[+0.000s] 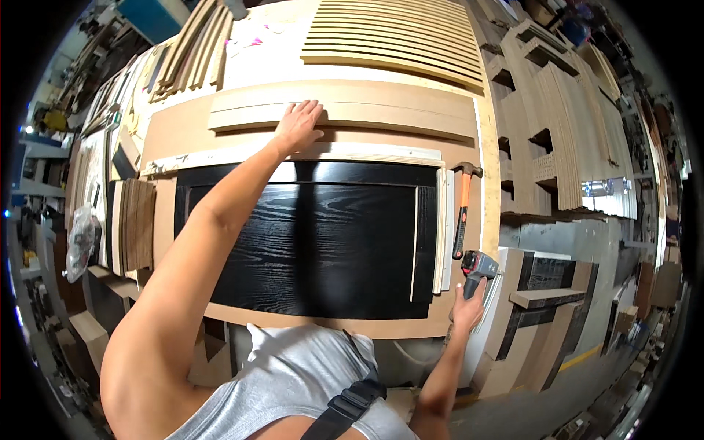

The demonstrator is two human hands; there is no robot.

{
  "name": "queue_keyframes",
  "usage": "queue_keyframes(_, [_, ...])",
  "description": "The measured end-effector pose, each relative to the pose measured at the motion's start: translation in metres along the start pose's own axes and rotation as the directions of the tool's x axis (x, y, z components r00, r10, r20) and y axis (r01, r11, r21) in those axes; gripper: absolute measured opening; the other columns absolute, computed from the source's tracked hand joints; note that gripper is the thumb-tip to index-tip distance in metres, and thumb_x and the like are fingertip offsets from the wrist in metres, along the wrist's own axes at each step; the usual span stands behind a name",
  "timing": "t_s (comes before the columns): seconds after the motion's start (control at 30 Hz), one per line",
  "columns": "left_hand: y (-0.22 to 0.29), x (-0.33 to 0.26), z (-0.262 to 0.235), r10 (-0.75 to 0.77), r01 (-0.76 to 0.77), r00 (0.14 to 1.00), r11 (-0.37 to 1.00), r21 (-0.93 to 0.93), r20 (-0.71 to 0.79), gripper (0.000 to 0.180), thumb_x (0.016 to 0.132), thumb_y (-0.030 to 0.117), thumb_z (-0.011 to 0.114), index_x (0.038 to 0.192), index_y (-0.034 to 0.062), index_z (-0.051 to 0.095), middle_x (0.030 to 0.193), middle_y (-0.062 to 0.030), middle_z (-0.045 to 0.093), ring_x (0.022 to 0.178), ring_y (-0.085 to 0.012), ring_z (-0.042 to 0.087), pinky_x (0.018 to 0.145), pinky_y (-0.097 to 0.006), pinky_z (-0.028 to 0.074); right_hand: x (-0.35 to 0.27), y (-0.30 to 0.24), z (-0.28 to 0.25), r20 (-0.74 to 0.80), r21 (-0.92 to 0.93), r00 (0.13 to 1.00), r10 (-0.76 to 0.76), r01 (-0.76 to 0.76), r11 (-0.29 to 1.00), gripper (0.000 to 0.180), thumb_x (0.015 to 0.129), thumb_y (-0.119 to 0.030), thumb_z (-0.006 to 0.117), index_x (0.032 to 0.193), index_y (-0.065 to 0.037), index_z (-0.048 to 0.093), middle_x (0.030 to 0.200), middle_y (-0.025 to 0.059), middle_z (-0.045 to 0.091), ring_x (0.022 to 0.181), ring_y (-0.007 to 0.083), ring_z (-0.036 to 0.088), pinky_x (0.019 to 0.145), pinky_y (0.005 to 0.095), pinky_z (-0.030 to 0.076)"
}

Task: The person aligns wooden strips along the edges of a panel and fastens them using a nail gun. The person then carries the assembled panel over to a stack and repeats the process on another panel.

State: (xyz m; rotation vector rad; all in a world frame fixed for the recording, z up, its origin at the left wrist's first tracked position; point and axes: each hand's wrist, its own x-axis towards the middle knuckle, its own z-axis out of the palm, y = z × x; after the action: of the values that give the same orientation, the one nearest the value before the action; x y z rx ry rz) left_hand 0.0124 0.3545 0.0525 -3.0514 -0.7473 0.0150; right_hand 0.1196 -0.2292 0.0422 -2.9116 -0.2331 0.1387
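1. Resting on the pale boards (381,117) beyond the panel, the left hand (299,126) is laid with fingers extended and thumb apart; no grip is seen.
2. A grey-and-black handheld tool (479,264) is held by its handle in the right hand (468,306), closed around it, near the panel's right corner.
3. The black panel (352,242) is laid flat on a brown sheet (165,139) on the surface (260,66), between the person and the boards.
4. Pale strips have been set along its far edge (367,153) and right edge (441,235); whether they are fastened cannot be told.
5. No such strip is seen along the near edge, and the left side is partly hidden by the forearm, so the work is judged partway along.
6. The hammer (463,213) is left unheld, beside the right-hand strips.
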Motion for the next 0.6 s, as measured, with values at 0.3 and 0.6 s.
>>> queue_keyframes(0.3, [-0.009,0.030,0.015,0.044,-0.049,0.993,0.998,-0.040,-0.107,0.052,0.089,0.020,0.071,0.137,0.0098,0.052,0.142,-0.0091,0.054,0.131,-0.0302,0.050,0.109,-0.043,0.042,0.001,-0.001,0.012,-0.065,0.064,0.997,-0.033,0.038,0.997,0.081,0.086,-0.037,0.074,0.154,-0.012,0.038,0.121,0.0269,0.066,0.100,0.0465,0.066,0.086,0.0505,0.051])
queue_keyframes(0.6, [-0.027,-0.028,-0.030,0.097,-0.122,0.963,0.989,-0.086,-0.253,0.020,0.098,0.025,0.059,0.110,0.0092,0.064,0.105,-0.0082,0.069,0.105,-0.0282,0.063,0.111,-0.054,0.034,-0.012,0.010,-0.005,-0.136,0.098,0.989,-0.066,0.079,0.992,0.065,0.086,-0.026,0.075,0.142,-0.004,0.051,0.125,0.0222,0.061,0.115,0.0425,0.058,0.098,0.0474,0.046])
